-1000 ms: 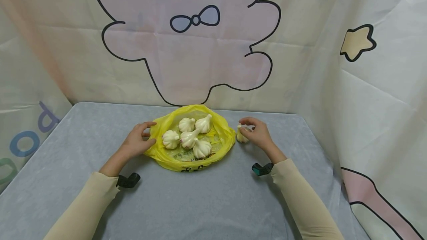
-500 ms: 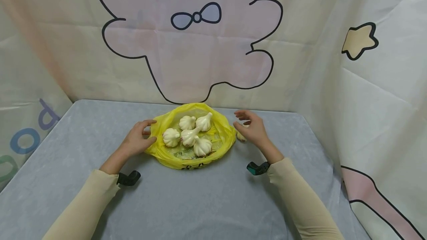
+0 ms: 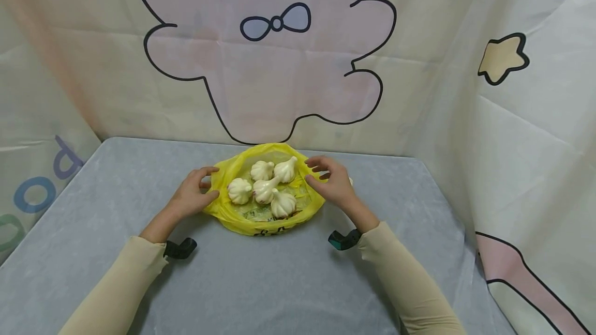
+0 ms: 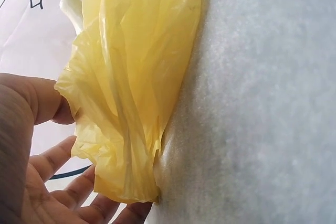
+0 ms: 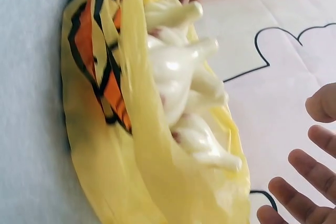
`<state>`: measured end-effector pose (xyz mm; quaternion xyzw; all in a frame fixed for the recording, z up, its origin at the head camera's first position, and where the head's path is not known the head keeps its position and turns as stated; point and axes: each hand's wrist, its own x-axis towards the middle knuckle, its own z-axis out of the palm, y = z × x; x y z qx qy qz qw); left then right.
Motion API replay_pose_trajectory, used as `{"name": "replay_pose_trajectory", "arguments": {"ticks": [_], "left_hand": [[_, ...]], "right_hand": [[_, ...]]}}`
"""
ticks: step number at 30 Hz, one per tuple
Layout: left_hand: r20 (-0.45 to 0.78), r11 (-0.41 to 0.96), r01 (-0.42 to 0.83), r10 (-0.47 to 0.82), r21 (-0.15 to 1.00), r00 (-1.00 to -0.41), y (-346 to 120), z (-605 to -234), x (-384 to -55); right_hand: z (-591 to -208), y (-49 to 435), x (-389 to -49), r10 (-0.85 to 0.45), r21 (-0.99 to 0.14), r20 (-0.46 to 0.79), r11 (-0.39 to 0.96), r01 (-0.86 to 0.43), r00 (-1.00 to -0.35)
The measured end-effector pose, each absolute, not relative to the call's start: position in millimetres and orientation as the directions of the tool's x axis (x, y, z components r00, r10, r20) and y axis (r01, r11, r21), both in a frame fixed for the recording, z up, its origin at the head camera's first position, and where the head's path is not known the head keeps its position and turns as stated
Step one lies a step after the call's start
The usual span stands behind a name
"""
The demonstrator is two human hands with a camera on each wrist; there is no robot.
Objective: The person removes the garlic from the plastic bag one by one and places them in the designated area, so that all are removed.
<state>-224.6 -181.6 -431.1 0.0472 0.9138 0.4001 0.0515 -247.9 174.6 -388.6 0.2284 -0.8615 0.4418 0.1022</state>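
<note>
A yellow plastic bag (image 3: 242,225) lies opened wide on the grey table, with several garlic bulbs (image 3: 283,204) inside. At its left end is my left hand (image 3: 190,194), thumb and fingers spread apart beside the crumpled edge. In the left wrist view, fingertips meet the bag's yellow film (image 4: 136,77). My right hand (image 3: 336,184) hovers at the right rim with spread fingers and nothing in them. The right wrist view shows those fingers (image 5: 296,198) apart from the bag. Another garlic bulb (image 3: 351,181) is mostly hidden behind the right hand.
Grey cloth covers the table (image 3: 261,288). A printed curtain (image 3: 298,81) hangs right behind its far edge, and more curtain (image 3: 535,169) closes in the right side. Each wrist wears a small black camera (image 3: 180,248).
My right hand has left the loose garlic bulb and moved left to the bag's right rim. The left hand keeps its place at the bag's left end.
</note>
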Motion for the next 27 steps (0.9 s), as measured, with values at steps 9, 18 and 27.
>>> {"name": "replay_pose_trajectory", "arguments": {"ticks": [9, 18, 27], "left_hand": [[-0.054, 0.673, 0.049, 0.132, 0.738, -0.99, -180, -431, -225], [-0.049, 0.694, 0.062, 0.139, 0.718, -0.989, -179, -428, -226], [-0.047, 0.694, 0.066, 0.142, 0.717, -0.989, -177, -429, -227]], "right_hand": [[-396, 154, -240, -0.34, -0.731, 0.317, 0.507, -0.457, -0.885], [-405, 138, -229, -0.369, -0.751, 0.259, 0.505, -0.426, -0.893], [-415, 129, -228, -0.382, -0.748, 0.265, 0.498, -0.439, -0.885]]}}
